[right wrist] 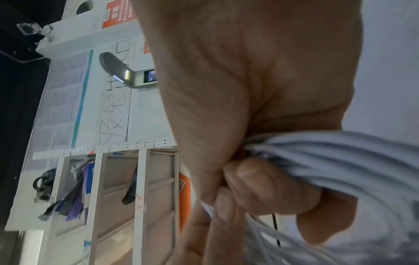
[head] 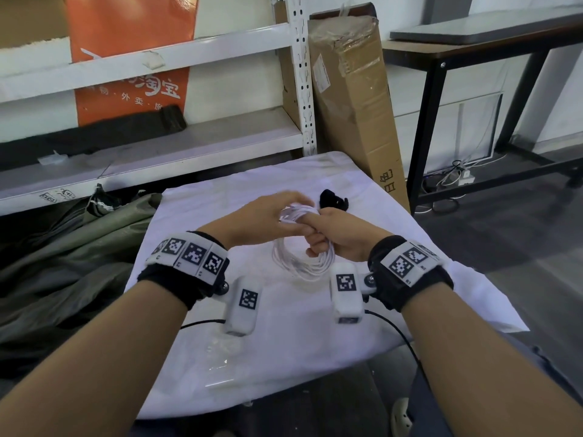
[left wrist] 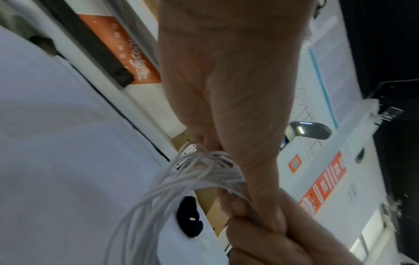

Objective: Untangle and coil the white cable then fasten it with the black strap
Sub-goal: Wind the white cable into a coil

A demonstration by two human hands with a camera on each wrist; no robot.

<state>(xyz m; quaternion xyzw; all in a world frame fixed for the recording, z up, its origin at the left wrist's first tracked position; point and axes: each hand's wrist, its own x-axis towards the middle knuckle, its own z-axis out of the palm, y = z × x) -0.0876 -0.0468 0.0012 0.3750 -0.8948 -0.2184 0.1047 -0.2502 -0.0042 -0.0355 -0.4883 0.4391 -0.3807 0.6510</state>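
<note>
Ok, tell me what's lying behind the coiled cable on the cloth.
The black strap lies on the white cloth just beyond the cable, untouched. Its near edge is hidden by the right hand and left hand gripping the coil.

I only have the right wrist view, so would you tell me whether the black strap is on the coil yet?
Observer: No. The strap lies on the white cloth, just beyond the hands.
Operator: Thank you. Is the left hand also on the cable?
Observer: Yes, the left hand grips the top of the cable beside the right hand, which grips the bunched strands.
Operator: And is the coil resting on anything?
Observer: Its loops hang down from the hands towards the cloth; I cannot tell whether they touch it.
</note>
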